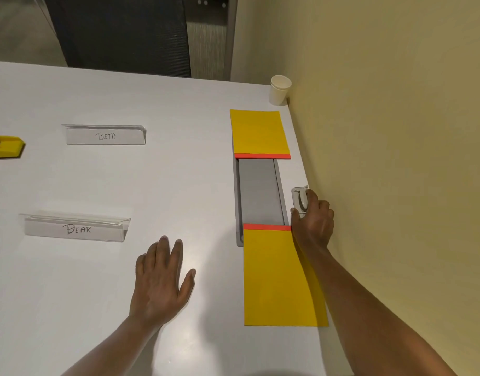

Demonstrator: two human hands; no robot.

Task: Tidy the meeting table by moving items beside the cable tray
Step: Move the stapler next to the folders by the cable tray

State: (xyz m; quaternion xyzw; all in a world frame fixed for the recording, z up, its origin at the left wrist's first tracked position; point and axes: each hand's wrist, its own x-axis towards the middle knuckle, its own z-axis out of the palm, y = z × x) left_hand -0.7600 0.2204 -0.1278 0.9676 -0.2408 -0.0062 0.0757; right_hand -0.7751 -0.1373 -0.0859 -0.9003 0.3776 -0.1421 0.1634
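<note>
Nearest on the white desk [70, 294] the left hand [158, 280] rests flat, fingers spread, holding nothing, while by the desk's right edge the right hand [312, 221] grips a grey stapler [298, 198] just beside the cable tray [259, 191], between two yellow notepads [279, 278].

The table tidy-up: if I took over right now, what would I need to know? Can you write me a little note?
Right hand: closed on the small grey stapler, right of the cable tray, near the wall.
Left hand: flat on the table, empty.
Done: two yellow pads lie at the tray's two ends, each overlapping it.
Left: name signs BETA and DEAR and a yellow object at the left edge sit far from the tray. The paper cup stands in the far corner.
</note>
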